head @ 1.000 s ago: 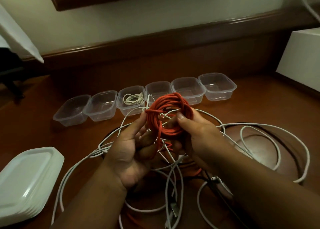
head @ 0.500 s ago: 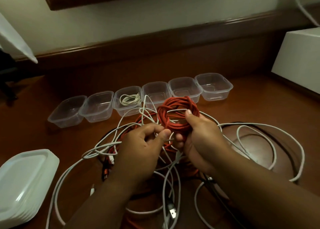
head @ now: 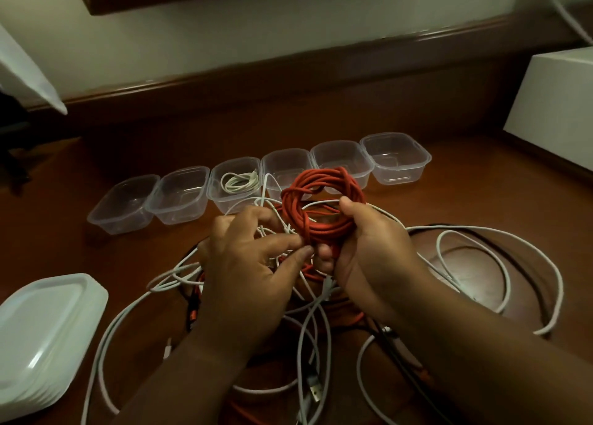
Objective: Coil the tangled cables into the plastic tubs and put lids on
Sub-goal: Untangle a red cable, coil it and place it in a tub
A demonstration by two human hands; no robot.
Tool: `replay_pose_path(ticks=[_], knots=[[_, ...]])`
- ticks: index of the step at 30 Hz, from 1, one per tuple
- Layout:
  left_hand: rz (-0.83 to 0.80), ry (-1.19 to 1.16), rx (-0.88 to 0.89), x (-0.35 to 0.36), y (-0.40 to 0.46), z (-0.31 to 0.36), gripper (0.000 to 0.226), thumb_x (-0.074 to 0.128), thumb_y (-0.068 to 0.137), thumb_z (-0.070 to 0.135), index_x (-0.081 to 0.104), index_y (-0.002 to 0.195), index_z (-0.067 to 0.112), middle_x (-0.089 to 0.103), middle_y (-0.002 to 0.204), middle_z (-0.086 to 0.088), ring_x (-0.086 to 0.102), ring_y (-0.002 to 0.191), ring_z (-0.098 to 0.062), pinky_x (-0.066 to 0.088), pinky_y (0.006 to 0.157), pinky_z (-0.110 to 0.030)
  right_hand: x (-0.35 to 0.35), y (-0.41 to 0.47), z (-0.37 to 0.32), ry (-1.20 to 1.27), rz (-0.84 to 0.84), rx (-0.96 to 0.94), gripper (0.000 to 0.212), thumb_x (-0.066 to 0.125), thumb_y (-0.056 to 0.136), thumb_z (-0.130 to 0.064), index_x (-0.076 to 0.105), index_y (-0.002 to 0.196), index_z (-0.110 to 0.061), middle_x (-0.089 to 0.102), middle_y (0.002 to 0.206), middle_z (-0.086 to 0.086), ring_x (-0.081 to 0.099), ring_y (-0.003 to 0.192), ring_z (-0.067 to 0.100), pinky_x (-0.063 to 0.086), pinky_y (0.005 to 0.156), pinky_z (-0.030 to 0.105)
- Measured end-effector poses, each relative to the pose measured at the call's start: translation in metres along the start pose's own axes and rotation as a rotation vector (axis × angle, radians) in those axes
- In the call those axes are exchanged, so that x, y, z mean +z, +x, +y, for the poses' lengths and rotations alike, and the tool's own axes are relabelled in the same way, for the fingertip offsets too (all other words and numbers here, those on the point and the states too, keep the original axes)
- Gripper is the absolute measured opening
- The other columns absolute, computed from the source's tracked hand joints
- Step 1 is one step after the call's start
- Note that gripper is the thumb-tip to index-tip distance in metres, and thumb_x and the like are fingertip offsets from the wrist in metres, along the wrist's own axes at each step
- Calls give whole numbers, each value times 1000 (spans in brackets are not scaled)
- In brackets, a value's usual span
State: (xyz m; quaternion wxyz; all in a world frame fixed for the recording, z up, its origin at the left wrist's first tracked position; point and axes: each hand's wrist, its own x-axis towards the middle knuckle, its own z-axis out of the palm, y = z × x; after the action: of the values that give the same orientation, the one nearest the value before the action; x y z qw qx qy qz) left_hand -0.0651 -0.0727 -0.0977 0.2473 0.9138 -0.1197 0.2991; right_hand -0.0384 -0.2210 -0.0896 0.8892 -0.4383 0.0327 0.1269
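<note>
I see the right hand [head: 369,251] gripping the red cable coil [head: 324,206] in the air, just before the row of tubs [head: 396,161], so the loops do not fall open. The left hand [head: 247,264] pinches white cables [head: 500,241] beside it, I judge to pull them free from the coil.

Lid stack [head: 45,334] cut off at left edge.

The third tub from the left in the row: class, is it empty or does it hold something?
Not empty. The third tub holds one coiled white cable and has no lid on it.
</note>
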Motion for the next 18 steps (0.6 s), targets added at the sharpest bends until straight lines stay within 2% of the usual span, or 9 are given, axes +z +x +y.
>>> replay_pose_path(ticks=[3, 5, 8, 10, 13, 15, 18], knots=[[-38, -308, -80, -3, 0, 3, 11, 70, 84, 32, 77, 86, 24, 66, 81, 11, 64, 79, -10, 51, 67, -33, 1, -2, 3, 87, -78, 42, 43, 37, 104, -29, 46, 135, -1, 58, 77, 12, 47, 51, 15, 37, 49, 29], [-87, -527, -257, -5, 0, 7, 6, 73, 88, 20, 78, 88, 19, 74, 80, 5, 72, 78, -13, 57, 70, -33, 1, -3, 5, 111, -118, 64, 45, 36, 104, -30, 47, 134, 0, 60, 83, 13, 50, 55, 15, 39, 52, 29], [-118, -800, -488, -5, 1, 14, 12, 67, 89, 11, 77, 94, 14, 77, 83, -3, 75, 77, -18, 58, 67, -27, 0, -4, 5, 97, -153, 50, 44, 37, 104, -31, 49, 133, 0, 65, 89, 13, 55, 62, 16, 46, 58, 30], [-111, -881, -568, -2, 1, 15, 17, 63, 92, 11, 76, 102, 16, 77, 86, -5, 75, 81, -18, 58, 70, -26, 0, -5, 5, 55, -140, 32, 40, 39, 104, -28, 52, 130, -1, 66, 96, 19, 59, 71, 20, 50, 65, 34], [-140, -1030, -631, 3, 0, 19, 22, 58, 93, 12, 73, 109, 16, 77, 97, -5, 74, 93, -18, 56, 84, -31, -2, -4, 4, -59, -72, 17, 31, 43, 104, -25, 57, 126, -9, 68, 115, 23, 62, 90, 28, 53, 78, 41], [-158, -1185, -684, 2, -1, 23, 27, 60, 87, 21, 73, 108, 11, 76, 103, -8, 72, 98, -19, 56, 88, -31, -2, -3, 4, -143, -49, 8, 27, 44, 104, -25, 58, 125, -14, 70, 112, 17, 66, 89, 23, 53, 74, 36], [-109, -1297, -772, 1, 1, 25, 40, 66, 74, 32, 71, 104, 6, 76, 101, -12, 73, 96, -21, 59, 81, -29, -1, -2, 5, -267, -63, 16, 26, 46, 104, -26, 56, 126, -18, 69, 110, 12, 67, 92, 22, 53, 74, 34]])
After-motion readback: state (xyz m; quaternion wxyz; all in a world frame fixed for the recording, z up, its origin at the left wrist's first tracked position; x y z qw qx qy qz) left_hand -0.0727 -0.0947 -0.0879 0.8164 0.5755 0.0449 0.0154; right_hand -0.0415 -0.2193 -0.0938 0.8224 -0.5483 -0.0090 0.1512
